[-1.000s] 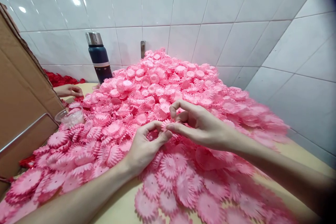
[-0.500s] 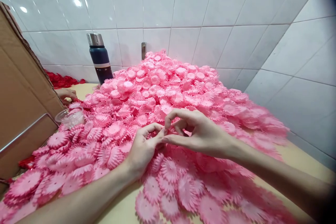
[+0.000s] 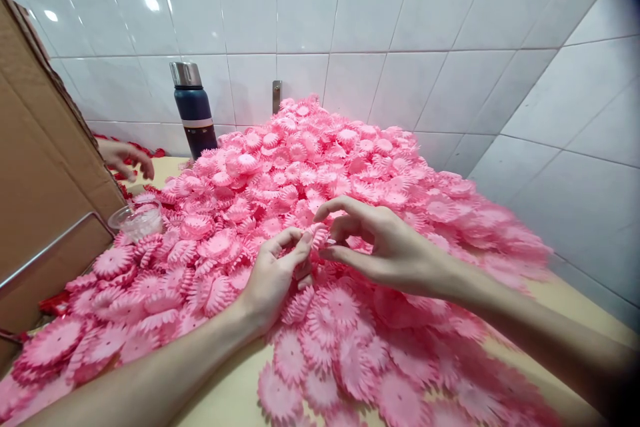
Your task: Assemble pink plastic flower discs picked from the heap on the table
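Observation:
A great heap of pink fringed fabric flower pieces [image 3: 295,167] surrounds both hands. Near the centre, my left hand [image 3: 275,273] pinches one pink flower piece [image 3: 318,235] between thumb and fingers, its frilled edge standing up. Just to the right of it is my right hand [image 3: 370,237], its thumb and index finger spread apart and its other fingers curled. A small pale spot shows by those curled fingers; I cannot tell whether it is a nail or a tiny object. Below the hands, more flower pieces lie loosely overlapping on the yellowish tabletop [image 3: 225,387].
A dark blue bottle [image 3: 194,110] with a steel cap stands behind the heap. Cardboard [image 3: 50,147] rises at the left, beside a clear plastic cup [image 3: 137,221]. Another person's hand [image 3: 125,157] reaches out past the cardboard, over red pieces. White tiled walls border the table.
My right hand's thumb and index finger have parted and drawn slightly away from my left hand, exposing the pinched flower piece. The other person's hand has come further into view.

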A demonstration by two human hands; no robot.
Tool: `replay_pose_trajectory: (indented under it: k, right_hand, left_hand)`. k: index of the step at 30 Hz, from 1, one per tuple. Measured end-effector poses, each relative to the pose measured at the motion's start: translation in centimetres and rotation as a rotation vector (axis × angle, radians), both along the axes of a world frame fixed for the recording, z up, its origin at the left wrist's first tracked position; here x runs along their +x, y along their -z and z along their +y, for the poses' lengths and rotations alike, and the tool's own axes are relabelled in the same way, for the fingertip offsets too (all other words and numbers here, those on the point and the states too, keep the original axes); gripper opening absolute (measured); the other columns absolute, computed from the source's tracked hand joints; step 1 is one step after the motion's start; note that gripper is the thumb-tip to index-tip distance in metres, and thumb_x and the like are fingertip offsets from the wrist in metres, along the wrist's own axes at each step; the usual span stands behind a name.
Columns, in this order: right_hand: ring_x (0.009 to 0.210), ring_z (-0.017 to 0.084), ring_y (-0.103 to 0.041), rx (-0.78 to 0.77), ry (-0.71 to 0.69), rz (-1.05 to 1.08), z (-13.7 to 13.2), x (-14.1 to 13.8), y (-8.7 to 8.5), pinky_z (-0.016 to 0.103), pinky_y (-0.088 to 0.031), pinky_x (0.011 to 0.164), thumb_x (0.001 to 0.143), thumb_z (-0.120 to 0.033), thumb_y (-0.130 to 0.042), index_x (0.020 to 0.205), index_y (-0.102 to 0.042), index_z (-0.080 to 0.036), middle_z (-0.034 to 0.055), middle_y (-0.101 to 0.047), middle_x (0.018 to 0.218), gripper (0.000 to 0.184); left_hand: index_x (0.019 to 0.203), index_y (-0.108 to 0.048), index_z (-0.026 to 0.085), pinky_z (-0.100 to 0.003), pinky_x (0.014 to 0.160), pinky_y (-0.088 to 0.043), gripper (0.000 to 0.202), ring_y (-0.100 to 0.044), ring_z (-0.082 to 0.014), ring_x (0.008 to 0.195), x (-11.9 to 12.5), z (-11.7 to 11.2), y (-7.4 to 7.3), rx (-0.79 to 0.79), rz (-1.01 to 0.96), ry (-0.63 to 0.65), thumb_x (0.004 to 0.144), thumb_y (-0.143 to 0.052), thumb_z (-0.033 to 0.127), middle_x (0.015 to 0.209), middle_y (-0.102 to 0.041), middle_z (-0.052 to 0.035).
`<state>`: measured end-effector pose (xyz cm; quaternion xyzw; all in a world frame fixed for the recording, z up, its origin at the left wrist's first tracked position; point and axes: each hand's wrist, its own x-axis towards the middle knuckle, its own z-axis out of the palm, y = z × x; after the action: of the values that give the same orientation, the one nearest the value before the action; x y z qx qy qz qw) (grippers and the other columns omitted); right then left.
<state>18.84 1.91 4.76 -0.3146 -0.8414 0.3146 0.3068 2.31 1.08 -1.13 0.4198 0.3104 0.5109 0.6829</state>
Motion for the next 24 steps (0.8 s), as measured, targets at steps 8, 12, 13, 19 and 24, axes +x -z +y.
replay_pose_trajectory:
  k: [8,12,13,19,24]
  right_hand:
    - [0.066,0.010,-0.051,-0.099,-0.128,-0.038,-1.8,-0.1,-1.0,0.024,-0.045,0.059,0.077,-0.005,-0.053,0.095,-0.049,-0.017,-0.0005,-0.053,0.076,0.022]
    - [0.061,0.009,-0.050,-0.203,-0.179,-0.007,-2.0,0.5,-2.1,0.022,-0.044,0.055,0.075,-0.003,-0.058,0.096,-0.049,-0.019,-0.0022,-0.052,0.070,0.028]
    - [0.056,0.008,-0.048,-0.185,-0.129,0.035,-1.9,0.7,-2.3,0.021,-0.042,0.050,0.077,-0.007,-0.060,0.096,-0.049,-0.020,-0.0034,-0.050,0.065,0.026]
    - [0.038,0.007,-0.036,-0.065,0.465,0.202,0.0,1.7,-2.6,0.020,-0.026,0.034,0.081,-0.039,-0.067,0.102,-0.051,-0.022,-0.0074,-0.042,0.046,0.031]
    - [0.074,0.017,-0.064,-0.276,0.202,0.003,0.2,1.3,-1.6,0.027,-0.051,0.060,0.072,-0.036,-0.075,0.119,-0.049,-0.022,0.0041,-0.068,0.082,0.056]
  left_hand:
    - [0.075,-0.053,0.015,-0.018,0.046,-0.028,0.019,-0.031,-0.0044,0.048,-0.1,0.1,0.4,0.038,0.057,-0.029,0.079,-0.066,0.029,0.060,-0.040,0.0044]
    - [0.074,-0.046,0.017,-0.017,0.042,-0.023,0.024,-0.027,-0.0041,0.044,-0.1,0.4,0.4,-0.024,-0.011,-0.080,0.082,-0.064,0.031,0.054,-0.033,0.0072]
    - [0.073,-0.044,0.018,-0.017,0.042,-0.022,0.026,-0.025,-0.0040,0.043,0.0,0.4,0.4,-0.033,-0.028,-0.077,0.083,-0.063,0.032,0.052,-0.031,0.0080]
    - [0.075,-0.046,0.017,-0.017,0.044,-0.027,0.029,-0.028,-0.0038,0.046,0.0,0.0,0.2,0.070,0.027,-0.017,0.083,-0.064,0.038,0.054,-0.032,0.0075]
    - [0.080,-0.055,0.016,-0.019,0.046,-0.033,0.025,-0.037,-0.0036,0.046,-0.1,-0.2,0.2,0.150,0.122,-0.042,0.078,-0.069,0.037,0.057,-0.045,0.0056]
